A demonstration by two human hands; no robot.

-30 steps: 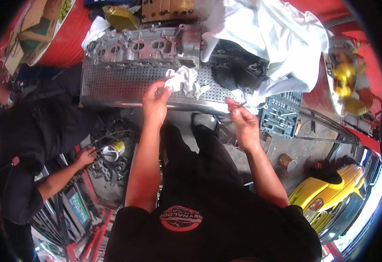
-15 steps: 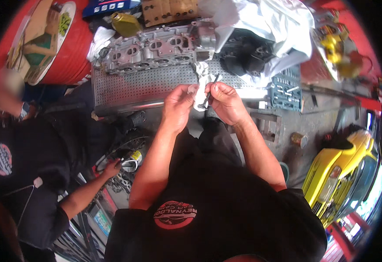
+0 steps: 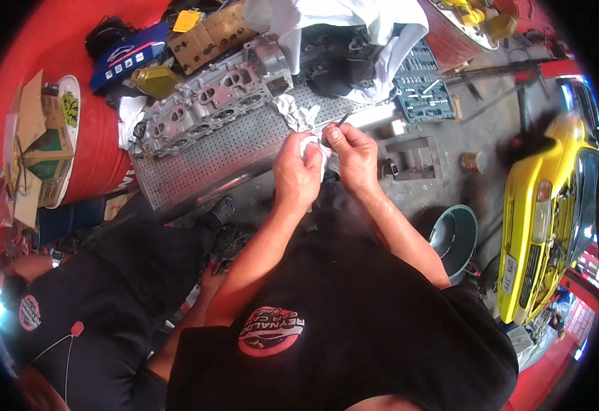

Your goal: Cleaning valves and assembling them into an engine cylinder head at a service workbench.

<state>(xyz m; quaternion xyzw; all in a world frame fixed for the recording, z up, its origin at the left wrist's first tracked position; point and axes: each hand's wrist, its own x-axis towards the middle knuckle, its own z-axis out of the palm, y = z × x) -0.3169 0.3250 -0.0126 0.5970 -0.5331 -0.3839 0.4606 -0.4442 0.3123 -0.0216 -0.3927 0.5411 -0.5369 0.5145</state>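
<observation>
My left hand (image 3: 295, 171) is closed on a white rag (image 3: 324, 168) in front of my body, at the near edge of a perforated metal bench top (image 3: 190, 164). Close beside it, my right hand (image 3: 356, 161) pinches a thin dark rod (image 3: 343, 120) between thumb and fingers. The rod's upper end sticks out above the thumb; its lower part is hidden by the fingers and rag. A crumpled white cloth (image 3: 292, 111) lies just beyond my hands; I cannot tell whether it joins the rag. Farther left on the bench rests a grey metal cylinder head (image 3: 210, 96).
A socket set case (image 3: 423, 96) lies open right of a dark engine part (image 3: 340, 65) under white cloth. Cardboard with small parts (image 3: 207, 41) and a yellow bottle (image 3: 155, 81) stand behind. A co-worker (image 3: 107, 294) is at left; a tub (image 3: 460, 240) and yellow car (image 3: 539, 212) at right.
The view has turned, so the bench now slants and the tub shows. My left hand has closed further over the rag. My right hand still pinches the rod.
</observation>
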